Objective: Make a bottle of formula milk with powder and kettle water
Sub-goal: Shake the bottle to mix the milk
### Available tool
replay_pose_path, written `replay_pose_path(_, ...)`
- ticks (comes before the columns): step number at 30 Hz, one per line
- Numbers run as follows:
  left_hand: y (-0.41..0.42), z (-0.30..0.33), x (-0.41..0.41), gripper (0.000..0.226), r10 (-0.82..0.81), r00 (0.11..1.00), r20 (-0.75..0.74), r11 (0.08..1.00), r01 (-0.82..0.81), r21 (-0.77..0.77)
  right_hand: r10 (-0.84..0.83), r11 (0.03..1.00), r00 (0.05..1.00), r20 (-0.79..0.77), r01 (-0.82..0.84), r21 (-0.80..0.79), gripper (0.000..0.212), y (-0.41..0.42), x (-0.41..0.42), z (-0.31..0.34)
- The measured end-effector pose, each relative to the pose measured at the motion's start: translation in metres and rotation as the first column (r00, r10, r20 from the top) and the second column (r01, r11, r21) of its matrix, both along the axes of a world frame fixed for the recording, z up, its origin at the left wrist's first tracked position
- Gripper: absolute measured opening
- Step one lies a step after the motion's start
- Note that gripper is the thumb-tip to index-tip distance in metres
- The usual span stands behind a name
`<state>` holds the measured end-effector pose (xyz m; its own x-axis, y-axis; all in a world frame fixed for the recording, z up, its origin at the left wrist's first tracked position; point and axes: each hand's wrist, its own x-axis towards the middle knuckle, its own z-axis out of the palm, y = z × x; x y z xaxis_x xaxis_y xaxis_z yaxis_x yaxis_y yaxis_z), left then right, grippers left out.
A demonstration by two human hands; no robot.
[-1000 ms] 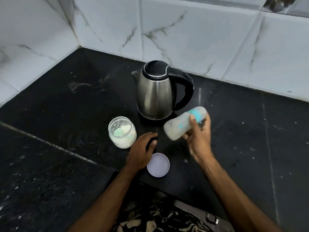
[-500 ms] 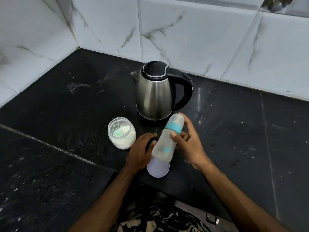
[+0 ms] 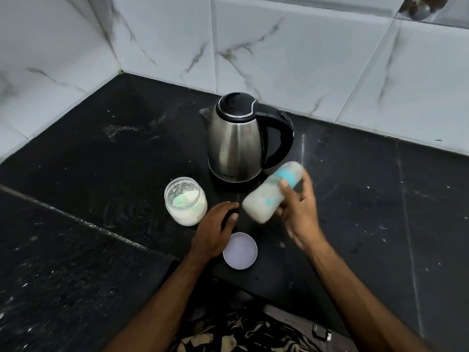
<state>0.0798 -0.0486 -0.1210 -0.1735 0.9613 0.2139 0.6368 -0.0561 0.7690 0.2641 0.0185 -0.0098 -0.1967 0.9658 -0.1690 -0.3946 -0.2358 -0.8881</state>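
Milk fills the baby bottle (image 3: pixel 272 193), which the right hand (image 3: pixel 299 212) holds up in the air, just in front of the kettle (image 3: pixel 237 138). The bottle lies tilted, with its capped blue end pointing up and away toward the kettle's handle side and its fat end pointing down toward the left hand (image 3: pixel 215 231). It looks blurry, so I think it is being shaken to mix. The right fingers are wrapped around its middle. The left hand rests flat on the counter (image 3: pixel 101 174), in front of the kettle, holding nothing, fingers loosely curled, beside the powder jar (image 3: pixel 185 200) and near the white lid (image 3: pixel 239 250).
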Motion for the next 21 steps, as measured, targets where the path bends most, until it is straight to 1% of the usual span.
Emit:
replay_pose_path(1,-0.001,0.003,0.002,0.040,0.003,1.000,0.003,1.000,-0.003,0.003,-0.067,0.998,0.996,-0.061,0.065,-0.022,0.069,0.005,0.000,0.000)
replay_pose_path(2,-0.002,0.004,0.002,0.044,-0.004,1.000,-0.001,1.000,0.004,-0.001,-0.083,0.996,0.993,-0.080,0.081,-0.028,0.068,0.006,0.001,-0.001)
replay_pose_path(3,-0.002,0.003,0.002,0.045,-0.011,1.000,-0.003,1.000,0.011,-0.001,-0.046,0.999,0.997,-0.062,0.045,-0.017,0.069,0.003,0.000,-0.002)
replay_pose_path(4,-0.001,0.002,0.000,0.044,-0.018,1.000,0.003,1.000,0.018,-0.008,0.031,0.999,0.999,-0.009,-0.031,-0.005,0.072,-0.002,0.000,-0.005)
replay_pose_path(6,0.001,-0.003,-0.003,0.039,-0.042,0.999,0.028,0.998,0.043,-0.039,0.214,0.975,0.965,0.155,-0.221,0.033,0.076,-0.012,0.000,-0.008)
replay_pose_path(7,0.001,-0.004,-0.003,0.039,-0.046,0.998,0.033,0.998,0.047,-0.045,0.239,0.966,0.950,0.203,-0.254,0.053,0.075,-0.013,0.002,-0.008)
replay_pose_path(8,0.000,-0.003,-0.003,0.042,-0.039,0.999,0.024,0.998,0.040,-0.039,0.208,0.972,0.959,0.193,-0.225,0.069,0.073,-0.010,0.004,-0.006)
replay_pose_path(10,-0.001,-0.001,-0.001,0.047,-0.016,1.000,0.001,1.000,0.016,-0.020,0.048,0.998,0.998,0.041,-0.049,0.047,0.069,0.001,0.007,-0.001)
replay_pose_path(12,-0.001,0.004,0.002,0.048,-0.010,1.000,0.003,1.000,0.010,-0.018,-0.095,0.996,0.992,-0.084,0.094,-0.011,0.067,0.010,0.008,0.002)
replay_pose_path(13,-0.001,0.003,0.002,0.048,-0.012,1.000,0.000,1.000,0.012,-0.018,-0.103,0.995,0.991,-0.090,0.102,-0.017,0.064,0.009,0.006,0.000)
replay_pose_path(14,-0.001,0.002,0.001,0.047,-0.014,1.000,-0.001,1.000,0.014,-0.023,-0.064,0.998,0.996,-0.068,0.063,-0.015,0.061,0.004,0.004,-0.003)
replay_pose_path(16,0.001,-0.003,-0.002,0.041,-0.028,0.999,0.019,0.998,0.029,-0.047,0.116,0.993,0.993,0.029,-0.116,0.006,0.061,-0.012,-0.001,-0.008)
replay_pose_path(17,0.002,-0.005,-0.004,0.038,-0.039,0.999,0.035,0.997,0.041,-0.059,0.211,0.976,0.973,0.094,-0.215,0.029,0.065,-0.018,-0.002,-0.010)
replay_pose_path(18,0.002,-0.004,-0.003,0.038,-0.045,0.998,0.040,0.997,0.048,-0.064,0.265,0.960,0.953,0.150,-0.275,0.049,0.068,-0.021,-0.001,-0.012)
replay_pose_path(19,0.002,-0.003,-0.003,0.039,-0.044,0.998,0.036,0.997,0.046,-0.056,0.260,0.959,0.949,0.177,-0.275,0.064,0.069,-0.019,0.000,-0.011)
replay_pose_path(20,0.002,-0.002,-0.002,0.042,-0.033,0.999,0.024,0.999,0.034,-0.042,0.203,0.974,0.967,0.155,-0.215,0.066,0.069,-0.014,0.001,-0.008)
replay_pose_path(21,0.001,-0.001,-0.001,0.045,-0.018,1.000,0.013,1.000,0.019,-0.023,0.116,0.992,0.989,0.093,-0.120,0.047,0.069,-0.008,0.003,-0.005)
